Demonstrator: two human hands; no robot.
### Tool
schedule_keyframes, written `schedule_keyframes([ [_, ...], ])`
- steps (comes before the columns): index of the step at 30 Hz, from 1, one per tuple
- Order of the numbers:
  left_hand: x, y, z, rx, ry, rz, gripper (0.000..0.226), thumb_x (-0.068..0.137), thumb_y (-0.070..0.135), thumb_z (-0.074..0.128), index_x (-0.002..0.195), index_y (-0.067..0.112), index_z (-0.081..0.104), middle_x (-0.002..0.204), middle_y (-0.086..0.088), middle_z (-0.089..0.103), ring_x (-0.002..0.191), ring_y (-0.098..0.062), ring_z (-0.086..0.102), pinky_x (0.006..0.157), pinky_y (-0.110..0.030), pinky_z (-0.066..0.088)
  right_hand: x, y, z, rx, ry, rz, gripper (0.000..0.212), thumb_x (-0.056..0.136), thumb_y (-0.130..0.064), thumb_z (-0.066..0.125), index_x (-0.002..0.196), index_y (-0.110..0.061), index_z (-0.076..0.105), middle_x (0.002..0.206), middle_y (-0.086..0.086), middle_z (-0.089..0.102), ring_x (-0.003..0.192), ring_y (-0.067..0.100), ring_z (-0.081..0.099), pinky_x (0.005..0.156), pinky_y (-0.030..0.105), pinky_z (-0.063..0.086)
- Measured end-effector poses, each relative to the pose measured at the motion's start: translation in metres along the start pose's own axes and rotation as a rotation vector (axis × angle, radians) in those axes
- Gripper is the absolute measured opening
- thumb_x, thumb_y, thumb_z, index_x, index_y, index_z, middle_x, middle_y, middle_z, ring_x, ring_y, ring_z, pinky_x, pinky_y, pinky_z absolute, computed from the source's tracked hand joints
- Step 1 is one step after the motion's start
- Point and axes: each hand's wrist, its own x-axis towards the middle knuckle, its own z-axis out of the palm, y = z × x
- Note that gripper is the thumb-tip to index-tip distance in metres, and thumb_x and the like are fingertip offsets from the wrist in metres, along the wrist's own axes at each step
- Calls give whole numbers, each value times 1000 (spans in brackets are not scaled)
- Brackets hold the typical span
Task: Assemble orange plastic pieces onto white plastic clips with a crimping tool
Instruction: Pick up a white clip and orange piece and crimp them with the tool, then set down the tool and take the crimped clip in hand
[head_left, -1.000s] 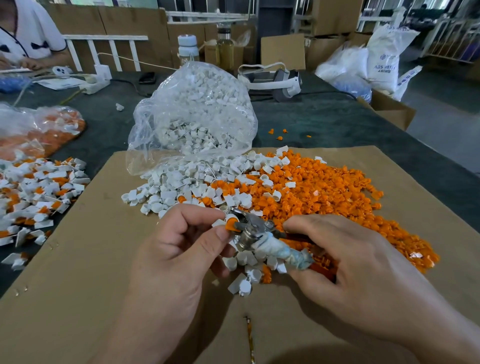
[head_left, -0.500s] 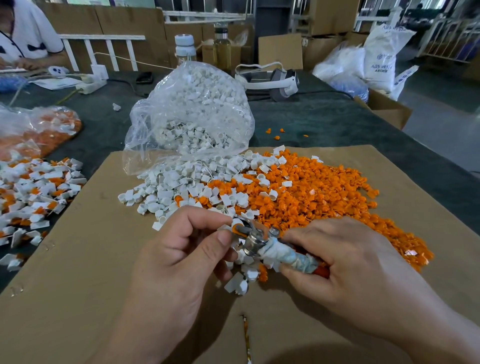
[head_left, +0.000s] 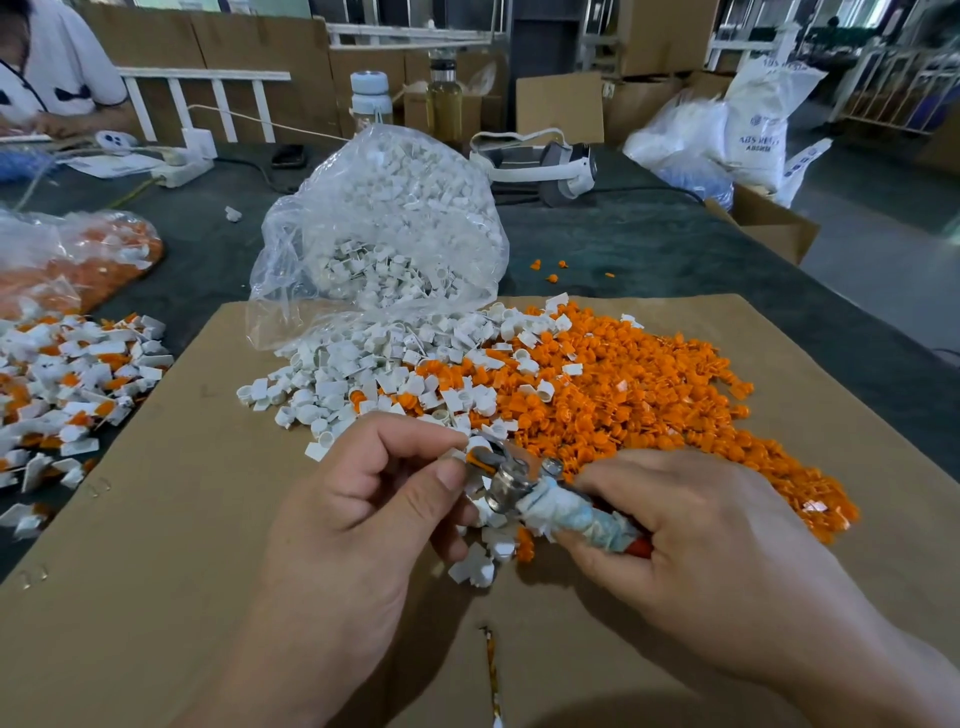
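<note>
Orange piece (head_left: 474, 459) is pinched by left hand (head_left: 358, 514) at crimping tool (head_left: 550, 504), gripped by right hand (head_left: 701, 530). Square seating is advised before squeezing.

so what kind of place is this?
Likely a small factory's hand-assembly bench: a heap of loose orange plastic pieces on a brown cardboard sheet, a clear plastic bag of white plastic clips, and brown cardboard cartons stacked behind.

views: one, head, wide-angle | origin: worn on the person's head, above the near edge of the counter (head_left: 649, 244) | facing: forward and down, far room along the top of frame | range: close, left hand (head_left: 358, 519) and right hand (head_left: 701, 535) fill the near centre, straight edges bowed by the lens
</note>
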Motion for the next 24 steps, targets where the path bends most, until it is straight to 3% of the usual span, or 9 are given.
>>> schedule_keyframes([
  [5,-1,5,4,-5,49,-17,8,80,18,76,79,26,75,66,-8,66,57,-16,64,49,-24,52,1,2,3,25,20,-8,36,86,-61,42,85,-32,65,70,-16,56,64,5,52,57,21,40],
  [8,2,1,-1,49,174,-88,20,89,9,69,78,25,74,63,-6,65,53,-15,62,48,-23,51,4,6,4,23,7,14,47,83,-67,43,104,-31,66,88,-18,62,81,8,57,74,31,48],
  [10,5,-2,-5,104,213,-170,23,89,4,67,76,22,73,59,-5,63,50,-13,59,46,-22,50,8,9,7,-61,19,50,56,81,-69,42,109,-28,66,92,-13,64,86,14,58,78,38,48],
  [14,1,-5,0,191,99,-285,14,82,13,70,79,27,72,55,-5,62,48,-11,57,46,-20,49,13,12,10,-249,-68,142,66,77,-75,39,116,-28,63,98,-8,63,94,21,57,82,41,42],
  [19,-3,-4,6,301,63,-276,17,85,19,70,82,35,71,59,1,64,50,-6,60,47,-16,49,17,14,15,-304,-189,195,75,73,-80,26,131,-36,44,116,-11,52,110,16,43,94,38,30],
  [21,-5,-3,7,364,61,-242,18,84,23,69,85,41,68,61,5,66,50,-4,59,47,-13,47,15,12,16,-282,-162,175,72,76,-79,25,130,-36,45,118,-11,49,113,16,41,98,39,29],
  [24,-8,0,11,521,45,-149,21,86,28,69,87,48,62,63,13,68,54,-2,61,48,-14,45,12,-1,16,-93,29,43,50,86,-66,39,112,-28,59,105,-10,57,100,14,51,87,37,42],
])
